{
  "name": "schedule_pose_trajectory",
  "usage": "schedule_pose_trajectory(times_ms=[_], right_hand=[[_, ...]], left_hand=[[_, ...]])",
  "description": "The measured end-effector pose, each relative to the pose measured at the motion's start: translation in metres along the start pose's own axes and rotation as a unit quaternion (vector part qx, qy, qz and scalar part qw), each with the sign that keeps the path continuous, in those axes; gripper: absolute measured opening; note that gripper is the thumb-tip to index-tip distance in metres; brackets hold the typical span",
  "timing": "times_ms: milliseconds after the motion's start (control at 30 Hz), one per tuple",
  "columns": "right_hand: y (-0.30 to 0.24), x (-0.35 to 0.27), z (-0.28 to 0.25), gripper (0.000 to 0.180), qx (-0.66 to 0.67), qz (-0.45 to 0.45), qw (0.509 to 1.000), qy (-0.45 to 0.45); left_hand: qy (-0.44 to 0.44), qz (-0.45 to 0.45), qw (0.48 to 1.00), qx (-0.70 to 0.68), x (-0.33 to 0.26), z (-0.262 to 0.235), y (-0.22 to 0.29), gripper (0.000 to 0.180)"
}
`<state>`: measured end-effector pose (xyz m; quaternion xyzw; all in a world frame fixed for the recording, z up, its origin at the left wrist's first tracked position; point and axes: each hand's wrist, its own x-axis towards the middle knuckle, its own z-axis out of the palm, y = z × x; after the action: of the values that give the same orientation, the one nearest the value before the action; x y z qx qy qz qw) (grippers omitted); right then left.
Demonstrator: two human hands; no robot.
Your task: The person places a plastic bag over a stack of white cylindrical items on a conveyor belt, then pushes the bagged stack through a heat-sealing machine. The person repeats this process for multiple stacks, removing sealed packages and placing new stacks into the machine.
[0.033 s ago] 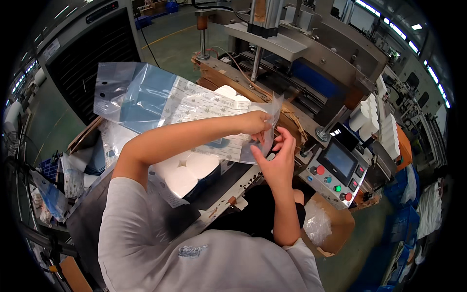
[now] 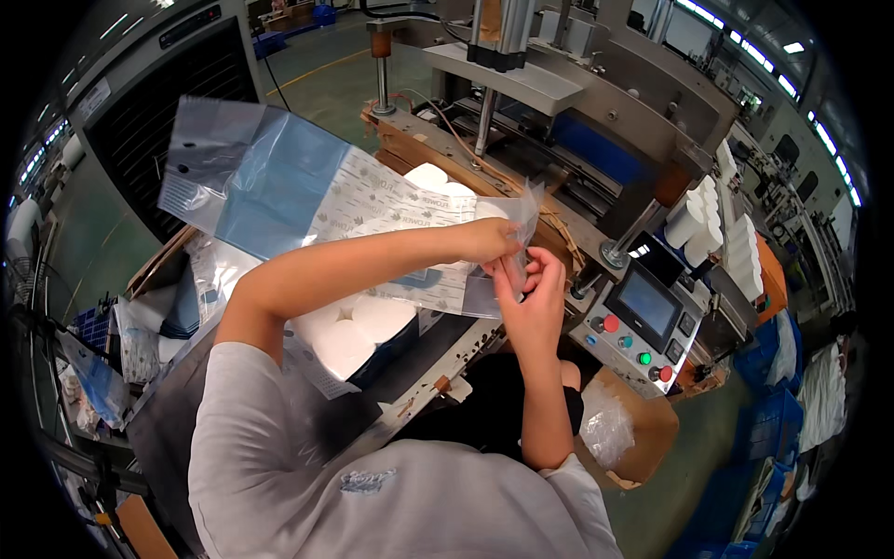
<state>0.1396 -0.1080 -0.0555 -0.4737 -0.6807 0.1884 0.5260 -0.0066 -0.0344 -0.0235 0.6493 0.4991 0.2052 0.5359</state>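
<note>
1 desk [image 2: 447,343]; above it 1 blue/white/clear plastic bag [image 2: 284,191], long axis upper L–lower R, clear end twd R; 1 white-topped pack [image 2: 349,345] partly under; 2 hands: L hand [image 2: 492,242] pinching bag's clear end, R hand [image 2: 533,293] curled there, pinch can't tell.

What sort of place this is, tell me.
Probably a factory packing area, judging by the push-button control panel, the white paper rolls and the printed plastic packaging bag.
</note>
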Motion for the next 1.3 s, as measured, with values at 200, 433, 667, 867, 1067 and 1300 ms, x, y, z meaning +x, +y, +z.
schedule_pose_trajectory(times_ms=[200,433,667,867,1067,1300], right_hand=[[0.108,-0.034,-0.018,0.012,0.319,0.199,0.926,-0.037],[0.103,-0.049,0.023,0.011,0.349,0.216,0.909,-0.074],[0.127,-0.023,0.015,0.015,0.295,0.196,0.935,0.008],[0.108,-0.016,-0.021,0.021,0.196,0.163,0.967,0.003],[0.105,-0.032,-0.043,0.010,-0.095,-0.133,0.976,0.145],[0.140,-0.056,-0.056,0.032,0.268,0.045,0.950,0.152]], left_hand=[[0.108,0.265,0.947,0.146,-0.048,-0.047,-0.008,0.040],[-0.177,0.283,0.793,-0.509,-0.122,-0.121,-0.056,0.070],[0.093,0.162,0.966,-0.178,-0.196,-0.150,-0.164,0.051],[0.105,0.130,0.891,0.421,-0.221,-0.045,-0.071,0.045],[0.077,0.111,0.855,0.501,-0.188,-0.060,-0.090,0.054],[0.045,0.205,0.793,0.572,-0.102,-0.070,-0.082,0.051]])
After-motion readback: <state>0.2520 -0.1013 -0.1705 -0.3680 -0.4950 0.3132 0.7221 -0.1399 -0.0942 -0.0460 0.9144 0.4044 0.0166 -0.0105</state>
